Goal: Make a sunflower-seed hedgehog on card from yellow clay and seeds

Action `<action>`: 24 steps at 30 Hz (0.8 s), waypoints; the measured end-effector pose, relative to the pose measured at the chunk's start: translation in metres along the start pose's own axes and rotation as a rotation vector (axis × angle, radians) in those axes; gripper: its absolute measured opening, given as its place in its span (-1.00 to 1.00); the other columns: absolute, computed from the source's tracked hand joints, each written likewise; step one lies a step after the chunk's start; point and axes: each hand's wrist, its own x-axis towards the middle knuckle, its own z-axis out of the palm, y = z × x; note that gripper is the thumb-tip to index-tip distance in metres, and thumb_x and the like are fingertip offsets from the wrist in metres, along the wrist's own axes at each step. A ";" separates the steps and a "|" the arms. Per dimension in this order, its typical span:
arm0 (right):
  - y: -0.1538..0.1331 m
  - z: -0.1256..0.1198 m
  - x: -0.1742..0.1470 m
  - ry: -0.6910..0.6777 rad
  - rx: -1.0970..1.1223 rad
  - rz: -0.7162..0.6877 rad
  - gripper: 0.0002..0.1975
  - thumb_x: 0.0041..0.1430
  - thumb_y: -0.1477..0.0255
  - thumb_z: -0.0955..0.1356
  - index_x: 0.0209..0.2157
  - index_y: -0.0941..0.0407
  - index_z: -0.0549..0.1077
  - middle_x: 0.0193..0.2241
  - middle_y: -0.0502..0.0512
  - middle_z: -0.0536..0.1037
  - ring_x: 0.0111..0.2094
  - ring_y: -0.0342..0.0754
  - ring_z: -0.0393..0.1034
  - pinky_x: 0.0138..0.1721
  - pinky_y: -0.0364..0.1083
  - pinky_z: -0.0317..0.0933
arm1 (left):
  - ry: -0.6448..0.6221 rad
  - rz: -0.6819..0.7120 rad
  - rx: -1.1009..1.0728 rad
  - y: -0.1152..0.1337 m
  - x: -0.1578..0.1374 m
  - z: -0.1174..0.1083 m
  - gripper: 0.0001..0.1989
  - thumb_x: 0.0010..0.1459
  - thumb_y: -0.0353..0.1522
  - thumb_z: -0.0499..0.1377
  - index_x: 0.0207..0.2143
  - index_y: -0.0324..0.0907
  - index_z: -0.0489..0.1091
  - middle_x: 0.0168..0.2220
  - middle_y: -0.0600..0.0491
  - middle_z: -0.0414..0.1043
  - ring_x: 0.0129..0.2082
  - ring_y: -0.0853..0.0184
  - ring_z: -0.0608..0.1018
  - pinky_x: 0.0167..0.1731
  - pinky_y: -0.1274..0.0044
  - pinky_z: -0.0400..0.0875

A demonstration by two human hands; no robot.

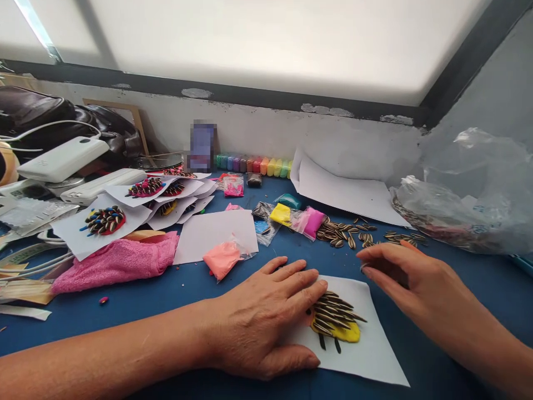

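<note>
My left hand [270,316] lies flat, fingers outstretched, over the left part of a white paper sheet [375,355]. On that sheet is a hedgehog-like figure of yellow modelling clay [347,331], with striped sunflower seeds [333,311] stuck in it like spines and two dark seeds below as legs. Its left end is partly hidden by my fingers. Right of the sheet, my right hand [420,283] hovers with thumb and forefinger brought together. Whatever sits between those fingertips is too small to make out. Loose sunflower seeds [339,232] are scattered just beyond the hands.
Clay packets in yellow [280,214], magenta [311,222] and salmon [222,259] lie across the blue table. Finished seed figures on paper [104,221] pile up at left behind a pink towel [120,264]. A plastic bag [466,211] stands at right; a clay row [254,165] lines the wall.
</note>
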 end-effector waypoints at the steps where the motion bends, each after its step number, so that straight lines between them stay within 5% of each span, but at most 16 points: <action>1: 0.001 -0.001 -0.006 0.019 0.037 0.025 -0.81 0.31 0.31 0.29 -0.26 0.05 0.52 -0.38 0.03 0.63 -0.46 -0.09 0.54 -0.45 -0.13 0.39 | -0.001 -0.004 -0.003 0.000 0.000 0.000 -0.21 0.28 -0.01 0.12 0.38 -0.23 -0.01 0.35 -0.19 0.12 0.37 -0.04 0.13 0.33 0.07 -0.06; 6: 0.007 0.001 -0.022 -0.029 -0.035 0.026 -0.71 0.30 0.24 0.28 -0.44 0.00 0.53 -0.51 -0.04 0.61 -0.56 -0.11 0.49 -0.58 -0.15 0.31 | -0.027 -0.021 -0.004 0.001 0.001 -0.001 -0.20 0.28 -0.04 0.14 0.39 -0.24 -0.03 0.37 -0.17 0.08 0.39 -0.02 0.10 0.34 0.07 -0.08; 20: 0.015 -0.012 -0.034 0.023 -0.321 -0.117 -0.53 0.37 0.28 0.15 -0.43 -0.05 0.63 -0.45 -0.03 0.68 -0.55 -0.04 0.58 -0.71 -0.13 0.35 | -0.021 -0.019 0.003 0.000 0.000 0.000 -0.22 0.28 -0.04 0.15 0.39 -0.20 -0.02 0.37 -0.16 0.10 0.39 -0.01 0.09 0.34 0.09 -0.11; 24: -0.001 -0.015 -0.043 0.068 -0.210 -0.046 -0.59 0.38 0.09 0.18 -0.27 -0.09 0.60 -0.29 -0.03 0.68 -0.36 -0.08 0.59 -0.50 -0.17 0.43 | -0.015 -0.002 0.026 0.000 -0.001 0.001 -0.22 0.29 -0.02 0.13 0.39 -0.22 -0.01 0.37 -0.15 0.10 0.39 0.01 0.11 0.35 0.12 -0.11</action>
